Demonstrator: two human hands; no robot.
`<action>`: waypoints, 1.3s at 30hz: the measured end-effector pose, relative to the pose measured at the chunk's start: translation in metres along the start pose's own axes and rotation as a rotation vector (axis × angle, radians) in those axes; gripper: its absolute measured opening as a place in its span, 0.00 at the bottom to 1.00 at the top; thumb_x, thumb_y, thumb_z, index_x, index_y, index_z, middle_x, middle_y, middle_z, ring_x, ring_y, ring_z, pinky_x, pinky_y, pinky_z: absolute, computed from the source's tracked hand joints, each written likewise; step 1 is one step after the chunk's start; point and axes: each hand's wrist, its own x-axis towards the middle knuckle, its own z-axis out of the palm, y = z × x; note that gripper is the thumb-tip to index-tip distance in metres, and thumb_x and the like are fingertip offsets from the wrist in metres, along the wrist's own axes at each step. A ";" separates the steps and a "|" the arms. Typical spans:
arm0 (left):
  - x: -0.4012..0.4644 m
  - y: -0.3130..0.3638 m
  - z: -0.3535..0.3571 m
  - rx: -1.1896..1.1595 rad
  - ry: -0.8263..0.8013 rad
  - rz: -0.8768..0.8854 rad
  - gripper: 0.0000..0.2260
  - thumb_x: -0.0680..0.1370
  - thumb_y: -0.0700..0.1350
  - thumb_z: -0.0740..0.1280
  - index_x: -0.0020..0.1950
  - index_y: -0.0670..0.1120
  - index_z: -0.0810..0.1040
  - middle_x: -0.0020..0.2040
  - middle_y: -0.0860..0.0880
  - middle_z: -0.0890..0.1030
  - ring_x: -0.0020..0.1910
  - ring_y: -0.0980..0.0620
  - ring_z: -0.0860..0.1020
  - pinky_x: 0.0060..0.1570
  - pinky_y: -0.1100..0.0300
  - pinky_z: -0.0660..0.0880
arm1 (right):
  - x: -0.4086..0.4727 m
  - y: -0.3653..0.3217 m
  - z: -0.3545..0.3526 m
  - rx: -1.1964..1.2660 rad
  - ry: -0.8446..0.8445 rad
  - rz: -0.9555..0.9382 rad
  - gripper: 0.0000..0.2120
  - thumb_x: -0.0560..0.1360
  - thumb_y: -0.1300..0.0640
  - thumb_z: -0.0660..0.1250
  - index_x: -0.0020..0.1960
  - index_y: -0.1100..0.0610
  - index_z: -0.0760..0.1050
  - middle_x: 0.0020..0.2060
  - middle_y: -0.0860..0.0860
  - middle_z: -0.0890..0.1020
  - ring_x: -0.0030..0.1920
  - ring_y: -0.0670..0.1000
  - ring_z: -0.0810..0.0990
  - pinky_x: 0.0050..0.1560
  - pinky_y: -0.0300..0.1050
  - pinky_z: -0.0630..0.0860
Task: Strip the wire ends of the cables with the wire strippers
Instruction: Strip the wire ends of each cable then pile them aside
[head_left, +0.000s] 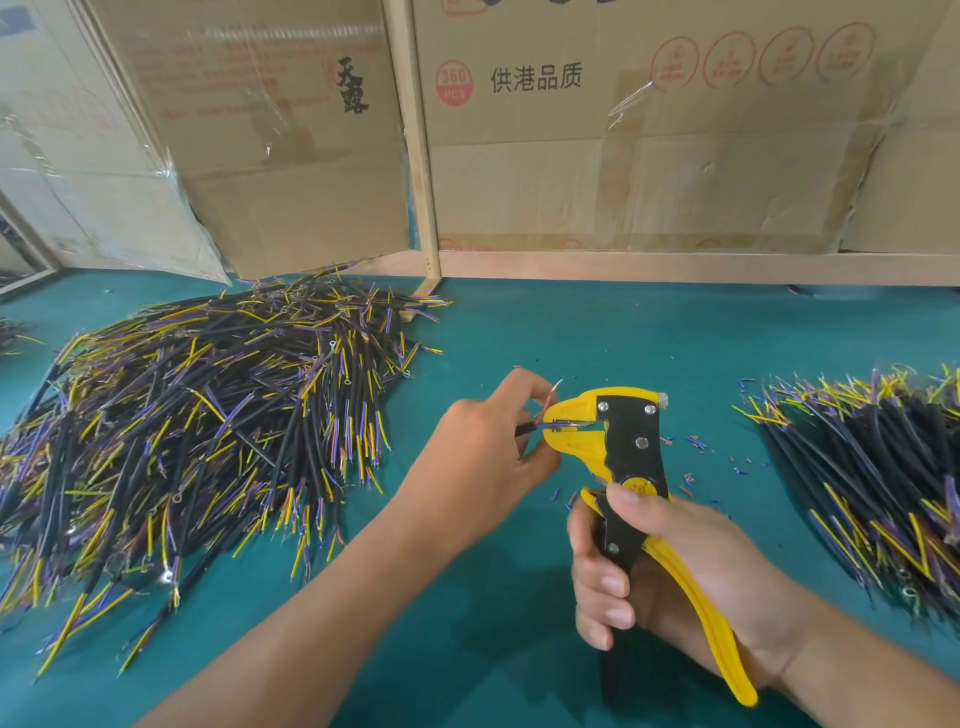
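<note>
My right hand (660, 566) grips the handles of the yellow and black wire strippers (626, 441), whose jaws point left. My left hand (488, 441) pinches one short black cable (525, 428) and holds its blue wire end between the jaws. A bare pinkish wire of the same cable sticks up past my left fingers. Most of the cable is hidden inside my left hand.
A large pile of black cables (197, 415) with yellow, blue and purple ends covers the green table (571, 332) at the left. A smaller pile (883, 478) lies at the right. Small insulation scraps (696, 447) dot the mat by the strippers. Cardboard sheets (623, 130) stand behind.
</note>
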 end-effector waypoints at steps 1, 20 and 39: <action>0.000 0.000 0.000 -0.012 -0.005 -0.003 0.10 0.75 0.41 0.71 0.53 0.48 0.73 0.26 0.53 0.68 0.27 0.51 0.62 0.27 0.64 0.59 | 0.000 0.003 0.002 0.005 0.025 -0.002 0.19 0.74 0.47 0.73 0.45 0.65 0.77 0.30 0.57 0.69 0.29 0.55 0.70 0.36 0.53 0.73; -0.001 -0.001 -0.004 -0.663 -0.204 -0.017 0.08 0.78 0.39 0.69 0.55 0.49 0.79 0.39 0.34 0.74 0.36 0.36 0.63 0.39 0.49 0.63 | -0.006 -0.010 -0.006 0.087 -0.085 0.048 0.22 0.76 0.42 0.71 0.44 0.62 0.74 0.30 0.53 0.67 0.27 0.51 0.68 0.34 0.47 0.70; -0.002 0.003 -0.021 -0.256 -0.264 0.121 0.03 0.81 0.44 0.67 0.49 0.49 0.74 0.33 0.52 0.72 0.32 0.53 0.65 0.32 0.65 0.63 | -0.009 -0.010 -0.010 0.094 -0.196 0.064 0.21 0.79 0.43 0.67 0.46 0.63 0.73 0.31 0.53 0.69 0.29 0.51 0.70 0.37 0.48 0.70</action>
